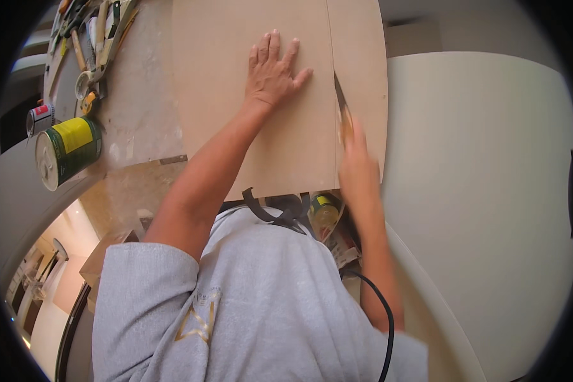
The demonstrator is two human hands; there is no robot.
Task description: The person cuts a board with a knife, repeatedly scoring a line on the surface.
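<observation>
A pale plywood board (216, 57) lies on the work surface in front of me. My left hand (275, 73) rests flat on it with fingers spread. To the right, a long dark saw blade (340, 95) lies in a narrow cut that runs lengthwise through the board, continuing as a thin line toward the far edge. My right hand (358, 159), blurred by motion, is closed on the saw's light-coloured handle at the board's near right part.
Hand tools (78, 54) are heaped at upper left, near a small can (40, 120) and a larger green-and-yellow can (67, 153). A large white panel (477, 191) stands at right. Dark straps (274, 210) and a black cable (382, 305) are near my body.
</observation>
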